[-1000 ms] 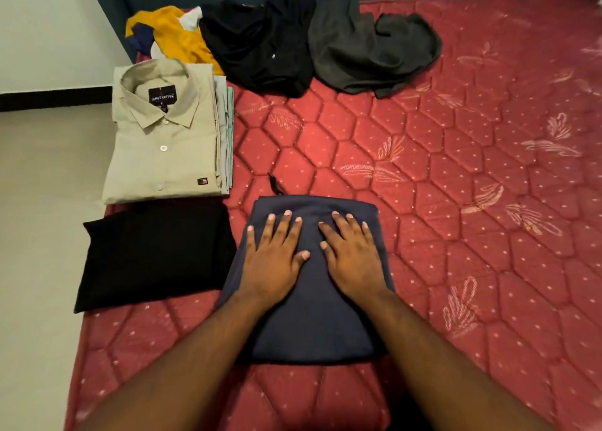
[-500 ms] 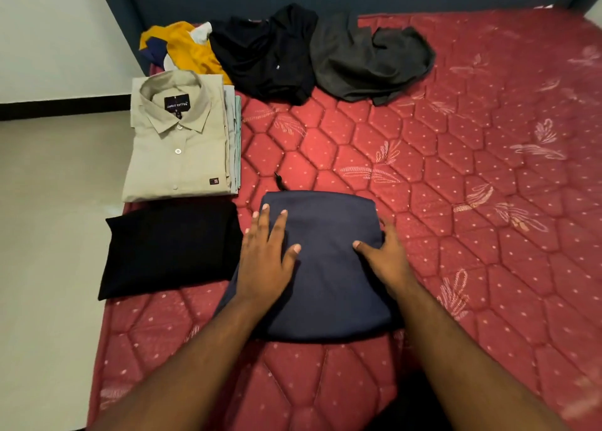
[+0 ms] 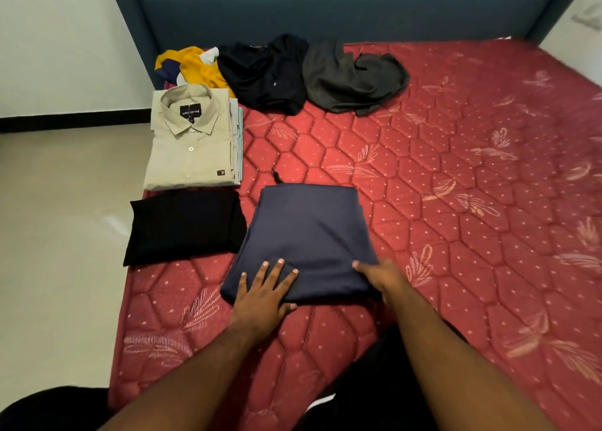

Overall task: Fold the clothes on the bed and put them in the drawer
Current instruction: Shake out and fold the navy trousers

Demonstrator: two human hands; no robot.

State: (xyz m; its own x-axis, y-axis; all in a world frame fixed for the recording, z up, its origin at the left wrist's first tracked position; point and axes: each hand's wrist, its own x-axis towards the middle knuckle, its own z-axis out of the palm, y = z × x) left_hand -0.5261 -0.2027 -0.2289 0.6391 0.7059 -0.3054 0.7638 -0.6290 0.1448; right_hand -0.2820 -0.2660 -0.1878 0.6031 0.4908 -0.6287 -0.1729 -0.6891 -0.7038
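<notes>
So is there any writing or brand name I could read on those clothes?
Dark neck label inside the collar of the beige shirt: two words of white lettering, too small and blurred to read for sure.
Small patch near the shirt's hem: a tiny red and white mark, no readable letters.
Nothing else shows text.

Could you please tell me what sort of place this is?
Most likely a bedroom in a home: a red quilted mattress against a padded blue headboard, with folded clothes such as a beige shirt laid out on it.
</notes>
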